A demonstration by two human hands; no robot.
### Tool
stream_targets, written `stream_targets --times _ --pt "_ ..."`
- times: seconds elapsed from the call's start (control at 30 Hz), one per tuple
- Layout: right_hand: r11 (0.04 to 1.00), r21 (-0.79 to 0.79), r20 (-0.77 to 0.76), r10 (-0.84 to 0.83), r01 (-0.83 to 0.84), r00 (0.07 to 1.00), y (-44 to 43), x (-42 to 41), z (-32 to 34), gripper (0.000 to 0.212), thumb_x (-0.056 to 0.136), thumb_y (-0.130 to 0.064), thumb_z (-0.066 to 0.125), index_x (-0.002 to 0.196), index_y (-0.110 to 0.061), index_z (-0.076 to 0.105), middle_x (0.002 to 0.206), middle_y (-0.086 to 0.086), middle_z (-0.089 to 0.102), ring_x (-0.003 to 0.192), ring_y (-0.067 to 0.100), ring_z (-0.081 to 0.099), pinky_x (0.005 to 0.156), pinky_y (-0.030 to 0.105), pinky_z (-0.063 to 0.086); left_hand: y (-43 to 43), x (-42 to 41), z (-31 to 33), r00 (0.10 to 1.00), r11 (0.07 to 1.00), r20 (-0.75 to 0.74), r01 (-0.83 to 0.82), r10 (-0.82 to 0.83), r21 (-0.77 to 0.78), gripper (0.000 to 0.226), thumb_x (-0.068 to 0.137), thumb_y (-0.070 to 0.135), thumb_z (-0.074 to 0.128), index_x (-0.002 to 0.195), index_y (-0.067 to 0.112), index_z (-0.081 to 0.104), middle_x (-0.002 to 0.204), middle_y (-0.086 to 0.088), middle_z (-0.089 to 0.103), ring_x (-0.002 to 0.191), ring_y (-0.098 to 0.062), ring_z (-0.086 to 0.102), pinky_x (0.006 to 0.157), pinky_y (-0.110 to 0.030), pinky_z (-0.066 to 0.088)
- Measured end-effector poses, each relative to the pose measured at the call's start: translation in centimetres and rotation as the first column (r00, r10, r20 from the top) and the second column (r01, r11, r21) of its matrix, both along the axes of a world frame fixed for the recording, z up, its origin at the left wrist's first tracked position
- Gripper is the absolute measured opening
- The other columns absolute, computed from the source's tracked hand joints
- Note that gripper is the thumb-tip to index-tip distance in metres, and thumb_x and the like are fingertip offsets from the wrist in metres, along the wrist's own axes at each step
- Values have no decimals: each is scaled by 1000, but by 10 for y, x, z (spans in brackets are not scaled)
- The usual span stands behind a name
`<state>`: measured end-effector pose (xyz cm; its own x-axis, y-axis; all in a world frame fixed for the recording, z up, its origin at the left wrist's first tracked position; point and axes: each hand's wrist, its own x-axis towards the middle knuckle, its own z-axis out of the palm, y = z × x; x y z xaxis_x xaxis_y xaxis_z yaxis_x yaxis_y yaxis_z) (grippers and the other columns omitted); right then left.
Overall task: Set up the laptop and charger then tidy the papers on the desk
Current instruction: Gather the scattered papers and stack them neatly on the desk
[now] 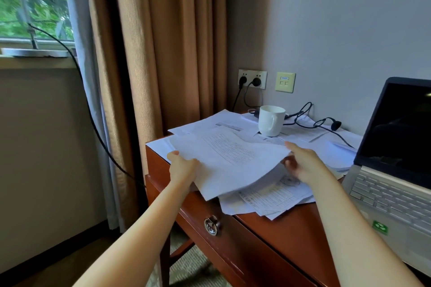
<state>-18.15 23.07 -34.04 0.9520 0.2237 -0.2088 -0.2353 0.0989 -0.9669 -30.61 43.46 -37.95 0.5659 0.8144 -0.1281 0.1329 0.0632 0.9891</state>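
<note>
Head view: I hold a sheaf of papers [228, 158] raised over the front left corner of the desk [268, 235]. My left hand [183, 166] pinches its left edge and my right hand [300, 161] its right edge, hands well apart. I'd keep it level and tap it square before gathering the loose sheets [268, 198] beneath, minding the mug [270, 120] near the back edge.

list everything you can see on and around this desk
held sheets: few, white, lifted above desk
loose papers: many, white, across desktop
mug: one, white, on papers by wall
laptop: one, silver, open, desk's right
charger cable: one, black, behind mug
wall socket: one, white, above desk
desk: one, red-brown, under everything
curtain: one, tan, left of desk
left hand: one, holds sheets' left edge
right hand: one, holds sheets' right edge
</note>
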Motion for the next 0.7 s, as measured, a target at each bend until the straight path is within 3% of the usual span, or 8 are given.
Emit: stream_targets --times 0.1,0.2,0.3,0.37,0.43,0.5,0.6,0.7 --pt "997 -40 16 -59 59 998 -2 4 0 15 94 -15 50 89 -2 54 77 12 49 61 21 49 48 21 51 3 5 3 994 985 99 -39 56 -166 60 86 1 50 137 19 23 128 -13 48 112 -33 54 95 -48 49" --pt "973 -168 60 -149 157 987 -5 7 -3 4 88 0 47 90 0 50 75 11 41 61 20 38 67 33 44 -3 10 7 984 975 171 -11 50 -222 60 91 0 44 140 26 19 119 -9 45 106 -27 53 96 -47 49" --pt "989 -26 -52 -147 146 988 -10 8 1 14 84 8 39 95 1 44 78 13 38 75 26 39 64 38 45 -11 13 10 979 966 202 29 24 -258 58 94 1 38 140 30 17 125 -9 43 110 -29 53 94 -48 50" --pt "986 89 -154 -123 138 980 -11 8 2 16 84 11 33 88 2 45 87 19 44 87 31 46 69 45 51 -13 13 13 974 951 222 36 34 -307 54 96 3 36 140 29 16 127 -8 42 114 -32 54 79 -43 57" --pt "978 181 -233 -63 107 970 -9 8 -4 20 86 10 29 84 1 47 86 18 50 85 31 52 55 38 55 -16 11 16 978 947 207 45 22 -318 53 97 4 35 141 26 15 130 -7 41 111 -31 56 59 -33 57" --pt "987 156 -208 7 26 978 -3 2 -9 20 90 9 35 78 -2 47 77 13 50 70 24 51 37 22 50 -18 9 16 983 954 183 65 -10 -294 56 96 -1 34 142 24 13 134 -9 39 98 -28 57 54 -33 56" --pt "994 1 -118 110 -111 987 10 -11 -8 18 91 7 44 78 -3 48 72 11 51 62 19 48 33 13 44 -20 8 14 983 958 177 102 -55 -268 60 95 -5 32 145 22 11 133 -11 37 84 -22 53 73 -35 50" --pt "979 -42 -90 195 -199 977 14 -17 -5 18 91 6 47 78 -5 52 72 9 54 59 16 49 31 13 42 -17 10 12 992 966 97 97 -76 -238 63 95 2 40 145 23 9 123 -11 39 98 -27 51 87 -39 49"
